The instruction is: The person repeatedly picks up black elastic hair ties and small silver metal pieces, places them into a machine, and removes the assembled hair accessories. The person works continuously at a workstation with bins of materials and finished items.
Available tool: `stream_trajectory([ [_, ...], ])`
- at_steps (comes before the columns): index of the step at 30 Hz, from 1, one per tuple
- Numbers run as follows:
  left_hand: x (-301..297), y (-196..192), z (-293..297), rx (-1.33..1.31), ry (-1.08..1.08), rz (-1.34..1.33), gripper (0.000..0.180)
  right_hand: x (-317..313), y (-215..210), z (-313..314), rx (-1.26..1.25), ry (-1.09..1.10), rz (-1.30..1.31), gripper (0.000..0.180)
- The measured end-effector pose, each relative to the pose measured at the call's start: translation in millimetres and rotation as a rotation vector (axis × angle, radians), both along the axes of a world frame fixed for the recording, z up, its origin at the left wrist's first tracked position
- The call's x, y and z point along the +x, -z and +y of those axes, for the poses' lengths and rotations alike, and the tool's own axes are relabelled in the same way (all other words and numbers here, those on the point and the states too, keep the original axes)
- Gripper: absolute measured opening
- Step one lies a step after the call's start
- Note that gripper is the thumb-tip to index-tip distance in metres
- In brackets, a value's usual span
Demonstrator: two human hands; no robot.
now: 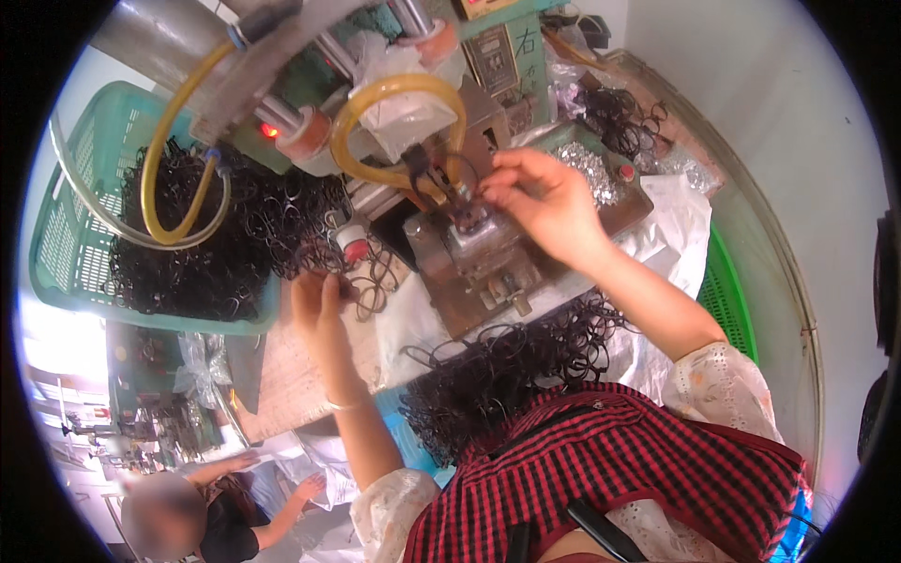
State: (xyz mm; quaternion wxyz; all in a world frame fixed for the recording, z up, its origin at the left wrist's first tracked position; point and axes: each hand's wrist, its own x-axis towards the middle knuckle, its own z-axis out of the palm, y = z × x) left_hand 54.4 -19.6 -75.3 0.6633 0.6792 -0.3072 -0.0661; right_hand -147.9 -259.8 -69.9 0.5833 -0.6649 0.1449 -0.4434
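My right hand (544,202) pinches a thin black elastic loop (466,178) and holds it at the metal head of a small press machine (474,249). My left hand (317,305) rests on the bench beside a heap of black loops, its fingers pinched on loose loops (366,277) by a small red-capped part (353,246). A pile of finished black loops (507,371) lies in my lap against my red checked apron.
A green plastic basket (70,235) full of black loops stands at the left. Yellow hoses (178,159) arch over the machine. Crumpled foil (587,169) and more loops lie behind my right hand. Another person sits low at the bottom left (188,511).
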Motion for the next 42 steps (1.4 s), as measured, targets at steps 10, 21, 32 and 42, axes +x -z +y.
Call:
stream_trajectory([
  [10, -72, -80, -30, -0.411, -0.101, -0.402, 0.009, 0, -11, 25, 0.247, -0.172, -0.052, 0.041],
  [21, -104, -100, -21, -0.348, 0.205, -0.245, 0.015, -53, -21, -4, -0.426, 0.138, 0.399, 0.037],
  [32, -113, -84, -92, -0.087, 0.204, -0.362, 0.013, -53, 54, -70, -0.713, 0.586, 0.61, 0.015],
  [42, -121, -72, -62, -0.145, 0.07, -0.473, 0.021, -52, 52, -68, -0.835, 0.632, 0.613, 0.013],
])
